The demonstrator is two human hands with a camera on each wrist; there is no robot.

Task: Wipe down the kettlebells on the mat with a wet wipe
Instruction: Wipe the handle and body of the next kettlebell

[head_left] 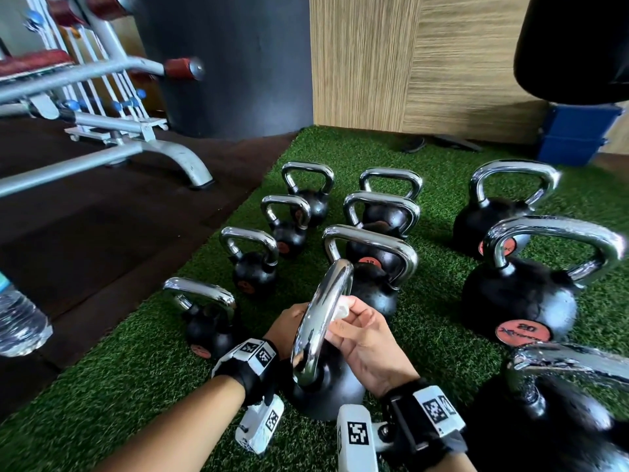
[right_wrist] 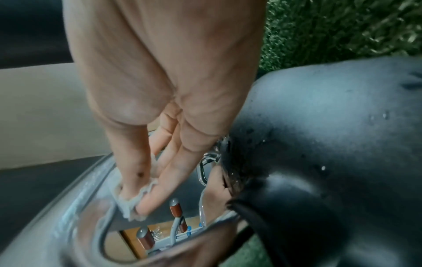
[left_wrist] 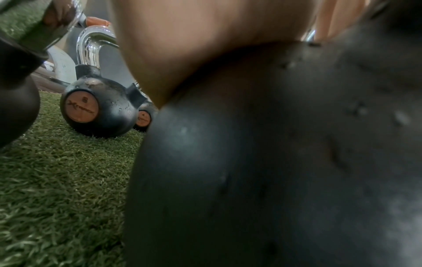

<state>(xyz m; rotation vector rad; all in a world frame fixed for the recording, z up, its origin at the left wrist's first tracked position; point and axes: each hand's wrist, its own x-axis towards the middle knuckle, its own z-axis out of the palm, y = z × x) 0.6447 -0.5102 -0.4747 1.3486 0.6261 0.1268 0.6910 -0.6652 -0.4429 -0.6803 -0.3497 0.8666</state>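
Note:
The nearest kettlebell has a black body (head_left: 328,391) and a chrome handle (head_left: 326,311) seen edge-on; it stands on the green turf mat (head_left: 136,362). My right hand (head_left: 354,321) pinches a small white wet wipe (head_left: 341,306) against the handle's right side. In the right wrist view the wipe (right_wrist: 131,203) is crumpled between thumb and fingertips on the chrome (right_wrist: 68,207). My left hand (head_left: 287,323) holds the handle from the left, its fingers hidden behind the metal. The left wrist view shows only my palm (left_wrist: 205,45) above the black body (left_wrist: 274,162).
Several more chrome-handled kettlebells stand in rows on the mat, including a large one marked 20 (head_left: 520,301) at the right and a small one (head_left: 207,318) just left. A water bottle (head_left: 18,318) sits at the left edge. A weight bench (head_left: 112,137) stands on the dark floor.

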